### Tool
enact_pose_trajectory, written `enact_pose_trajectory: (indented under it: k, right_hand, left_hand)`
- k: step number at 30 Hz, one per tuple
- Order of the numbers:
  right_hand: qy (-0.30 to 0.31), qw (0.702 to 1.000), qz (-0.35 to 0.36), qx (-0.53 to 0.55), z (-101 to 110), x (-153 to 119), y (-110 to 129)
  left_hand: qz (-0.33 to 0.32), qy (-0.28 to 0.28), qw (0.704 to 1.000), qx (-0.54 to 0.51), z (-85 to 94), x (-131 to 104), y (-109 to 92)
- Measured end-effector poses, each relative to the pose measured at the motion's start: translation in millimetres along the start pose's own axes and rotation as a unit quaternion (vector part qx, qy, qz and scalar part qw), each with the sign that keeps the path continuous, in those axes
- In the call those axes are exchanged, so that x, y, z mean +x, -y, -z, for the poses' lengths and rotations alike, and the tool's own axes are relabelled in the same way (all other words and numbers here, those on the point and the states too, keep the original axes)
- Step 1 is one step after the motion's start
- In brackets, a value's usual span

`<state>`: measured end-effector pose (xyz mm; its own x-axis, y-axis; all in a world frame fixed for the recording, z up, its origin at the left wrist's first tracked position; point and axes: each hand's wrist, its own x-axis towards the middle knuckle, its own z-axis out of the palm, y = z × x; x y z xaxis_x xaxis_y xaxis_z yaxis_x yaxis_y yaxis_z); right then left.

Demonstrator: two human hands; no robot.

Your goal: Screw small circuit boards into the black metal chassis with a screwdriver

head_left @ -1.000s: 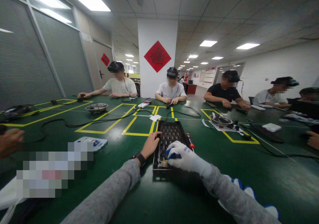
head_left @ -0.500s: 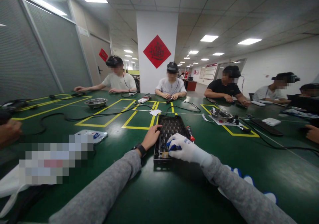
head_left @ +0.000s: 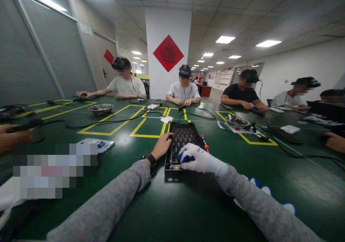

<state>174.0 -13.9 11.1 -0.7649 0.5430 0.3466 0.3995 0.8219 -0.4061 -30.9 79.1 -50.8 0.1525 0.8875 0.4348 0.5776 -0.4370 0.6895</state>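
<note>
Lose sight of most fingertips on the gloved right hand (head_left: 194, 158): curled down over the near part of the shallow black case (head_left: 172, 172), toward five o'clock from its middle, with blue-coated finger sides showing and tips sunk in shadow. Cannot tell a grip from a plain touch there. Note a dark patch among those fingers, perhaps a small part, too dim to name. Lose the near right corner of the case behind the glove as well.

Find the case at twelve o'clock from the wearer, lying flat on the green table (head_left: 161, 206), bearing rows of small pieces too fine to make out singly. See a yellowish piece (head_left: 176, 167) at its six o'clock end, just beside the gloved fingers.

Place the bare left hand (head_left: 161, 146) at the case's nine o'clock, with fingers reaching forward to the rim near ten o'clock. Cannot tell pinching from resting.

Note a red-handled screwdriver (head_left: 205, 143) just beside the case at three o'clock, white paper (head_left: 166, 119) near its far end at eleven. See a loose glove (head_left: 266, 190) toward four o'clock, mostly covered by the grey right sleeve (head_left: 248, 195). Catch a co-worker's hand (head_left: 16, 138) cut off at the left edge, around a dark tool.
</note>
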Motion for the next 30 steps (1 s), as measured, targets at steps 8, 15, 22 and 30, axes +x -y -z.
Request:
enact_pose_trajectory:
  k: [8,15,22,30]
  right_hand:
    - [0.002,1.0,-0.003,0.004,1.0,0.6,1.8]
    - [-0.01,1.0,-0.02,0.004,-1.0,0.0,2.6]
    - [-0.01,1.0,-0.02,0.007,-1.1,-0.6,2.9]
    - [-0.008,1.0,-0.024,-0.004,-1.1,-0.9,2.9]
  left_hand:
    - [0.006,0.001,1.0,0.002,-0.6,-0.1,1.2]
    - [0.0,-0.005,1.0,-0.019,0.0,-0.4,-0.2]
    - [0.033,-0.035,0.994,-0.098,2.6,-6.3,-13.2]
    - [0.071,-0.108,0.989,-0.069,13.7,2.5,-11.1]
